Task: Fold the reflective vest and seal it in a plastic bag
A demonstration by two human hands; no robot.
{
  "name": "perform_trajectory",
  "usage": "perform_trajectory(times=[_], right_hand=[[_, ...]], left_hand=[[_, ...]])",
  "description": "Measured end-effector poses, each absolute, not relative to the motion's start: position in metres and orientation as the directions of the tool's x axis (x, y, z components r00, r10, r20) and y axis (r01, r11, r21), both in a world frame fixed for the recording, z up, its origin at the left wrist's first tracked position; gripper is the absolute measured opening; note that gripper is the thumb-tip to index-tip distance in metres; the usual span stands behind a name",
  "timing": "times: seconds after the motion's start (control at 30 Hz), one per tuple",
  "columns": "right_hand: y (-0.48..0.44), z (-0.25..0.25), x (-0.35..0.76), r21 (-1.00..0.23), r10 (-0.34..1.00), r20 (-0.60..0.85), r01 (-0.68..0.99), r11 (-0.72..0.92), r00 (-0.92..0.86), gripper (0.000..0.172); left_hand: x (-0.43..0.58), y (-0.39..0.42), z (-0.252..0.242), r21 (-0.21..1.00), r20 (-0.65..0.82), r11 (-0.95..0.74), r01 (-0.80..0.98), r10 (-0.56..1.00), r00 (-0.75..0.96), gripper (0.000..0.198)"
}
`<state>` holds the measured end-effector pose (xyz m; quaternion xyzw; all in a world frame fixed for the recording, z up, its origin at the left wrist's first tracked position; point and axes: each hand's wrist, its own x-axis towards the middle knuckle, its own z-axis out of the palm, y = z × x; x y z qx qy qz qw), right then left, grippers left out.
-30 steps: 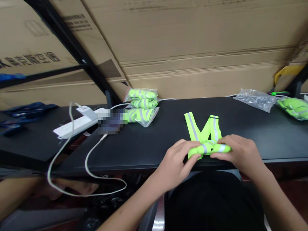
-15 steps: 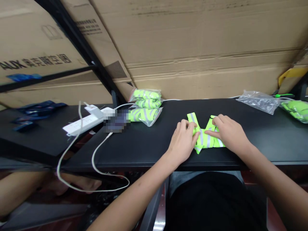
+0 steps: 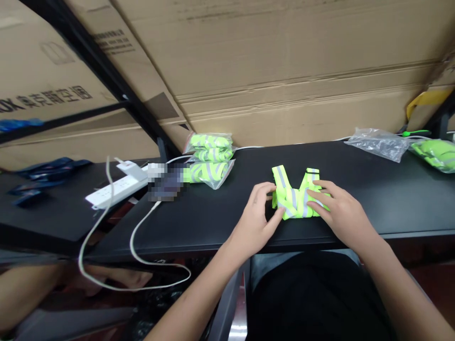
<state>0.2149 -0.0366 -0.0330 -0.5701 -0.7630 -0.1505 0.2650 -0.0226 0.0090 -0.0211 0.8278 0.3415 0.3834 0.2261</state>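
power strip (image 3: 113, 189): white, at 9 o'clock from the hands; its cable (image 3: 142, 255) hangs slack off the front edge.
bagged vests (image 3: 209, 158): three sealed packs stacked at 10 o'clock from the left hand, parked at the back by the cardboard (image 3: 284, 71).
left hand (image 3: 254, 222): fingers curved and apart, thumb and forefinger bracketing the vest's left edge without closing on it, apparently squaring the fold.
vest (image 3: 293, 196): neon yellow with grey stripes, folded small and lying flat on the tabletop (image 3: 391, 203) near its front edge, between both hands; two strap ends poke out at 12 o'clock.
right hand (image 3: 339, 213): fingers spread flat on the vest's right half, probably pinning the folds down.
clear bag (image 3: 378, 144): crumpled, at 1 o'clock from the right hand.
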Motion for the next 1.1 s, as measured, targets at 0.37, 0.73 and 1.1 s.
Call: perform_trajectory(times=[0.37, 0.73, 1.1], right_hand=[[-0.042, -0.033, 0.215, -0.173, 0.832, 0.482, 0.901, 0.398, -0.275, 0.039], [-0.077, -0.038, 0.21, -0.189, 0.805, 0.495, 0.864, 0.467, -0.327, 0.057], [-0.037, -0.005, 0.219, -0.265, 0.851, 0.395, 0.843, 0.467, -0.347, 0.045]], left_hand=[[-0.009, 0.015, -0.02, 0.203, 0.432, -0.831, 0.518, 0.551, 0.714, 0.04], [-0.023, -0.026, -0.023, 0.232, 0.314, -0.797, 0.558, 0.604, 0.733, 0.07], [-0.011, -0.006, -0.008, 0.496, 0.307, -0.711, 0.499, 0.681, 0.665, 0.027]])
